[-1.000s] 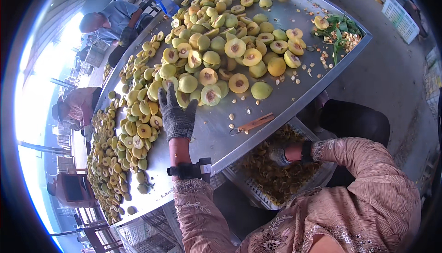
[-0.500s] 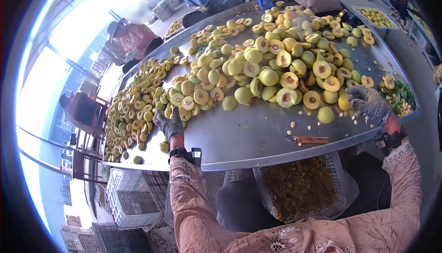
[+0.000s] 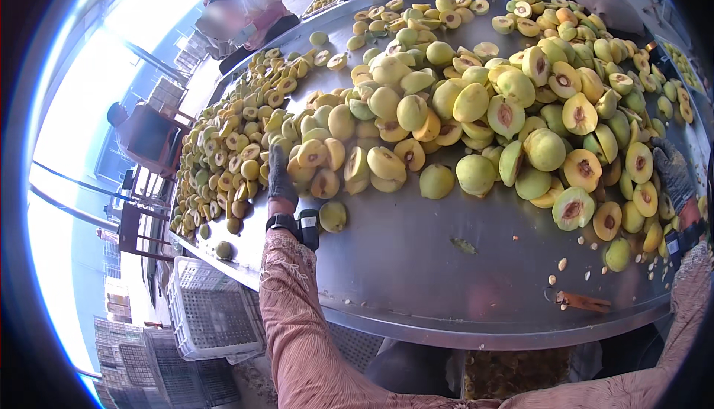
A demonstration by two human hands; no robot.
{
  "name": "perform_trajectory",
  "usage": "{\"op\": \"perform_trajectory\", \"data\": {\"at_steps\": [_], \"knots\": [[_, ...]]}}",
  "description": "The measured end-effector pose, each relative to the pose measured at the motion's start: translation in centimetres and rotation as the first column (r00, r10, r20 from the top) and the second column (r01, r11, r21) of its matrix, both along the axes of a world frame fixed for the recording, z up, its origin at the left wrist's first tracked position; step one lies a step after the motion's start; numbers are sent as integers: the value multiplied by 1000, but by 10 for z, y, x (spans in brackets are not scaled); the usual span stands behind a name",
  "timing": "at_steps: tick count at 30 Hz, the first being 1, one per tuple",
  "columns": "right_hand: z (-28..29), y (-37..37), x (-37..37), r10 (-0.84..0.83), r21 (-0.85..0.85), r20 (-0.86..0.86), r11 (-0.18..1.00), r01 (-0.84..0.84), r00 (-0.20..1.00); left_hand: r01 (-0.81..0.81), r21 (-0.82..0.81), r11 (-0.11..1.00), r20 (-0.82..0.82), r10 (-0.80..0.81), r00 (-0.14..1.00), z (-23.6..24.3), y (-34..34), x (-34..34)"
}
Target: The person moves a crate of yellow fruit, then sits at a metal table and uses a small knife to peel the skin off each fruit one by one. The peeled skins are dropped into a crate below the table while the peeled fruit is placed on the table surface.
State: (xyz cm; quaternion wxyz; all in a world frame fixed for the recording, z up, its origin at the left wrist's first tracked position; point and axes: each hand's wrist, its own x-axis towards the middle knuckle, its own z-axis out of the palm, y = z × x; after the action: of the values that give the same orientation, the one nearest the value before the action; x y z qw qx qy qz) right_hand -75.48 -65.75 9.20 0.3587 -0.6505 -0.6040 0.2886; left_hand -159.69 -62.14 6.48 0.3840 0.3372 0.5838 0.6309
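A metal table (image 3: 416,275) carries a big heap of fruit (image 3: 476,104), yellow-green, many pieces cut in half with the brown pit hollow showing. The heap covers the middle and far part of the table, and a band of smaller halves (image 3: 223,149) runs along its left edge.

The left hand (image 3: 281,175), in a dark glove, lies at the near-left side of the heap, fingers stretched out flat into the fruit; it presses against the halves there and grips none that can be seen. A dark band with a small device sits on its wrist, and one whole fruit (image 3: 332,216) lies just beside that wrist on bare metal.

The right hand (image 3: 673,175), also gloved, rests at the right edge of the table against the fruit there; whether it holds anything cannot be told.

Near the front edge, toward the right, lie loose pits (image 3: 563,264) and a small wood-handled knife (image 3: 584,302).

Under the front edge a bin (image 3: 513,372) holds brownish scraps. Beside the table's left edge stands a white crate (image 3: 208,312); its contents cannot be made out. A person (image 3: 242,7) stands at the far left corner.
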Motion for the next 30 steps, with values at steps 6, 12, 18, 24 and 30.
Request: {"op": "perform_trajectory", "data": {"at_steps": [6,12,18,24,30], "knots": [[-5,-10,-9,-2,71,14,997,1,1000,308,-10,951,-321,-295,900,17,84,84],[7,-16,-34,-32,80,250,997,12,968,618,-194,762,-525,-613,591,37,101,181],[7,-18,-33,-8,106,528,993,-57,849,779,-195,596,-309,-791,528,43,54,277],[38,-41,-56,122,24,515,987,-157,848,755,-435,491,-550,-809,209,43,7,345],[86,-158,-110,285,57,430,938,-341,856,425,-400,812,-881,-469,66,64,-41,376]]}}
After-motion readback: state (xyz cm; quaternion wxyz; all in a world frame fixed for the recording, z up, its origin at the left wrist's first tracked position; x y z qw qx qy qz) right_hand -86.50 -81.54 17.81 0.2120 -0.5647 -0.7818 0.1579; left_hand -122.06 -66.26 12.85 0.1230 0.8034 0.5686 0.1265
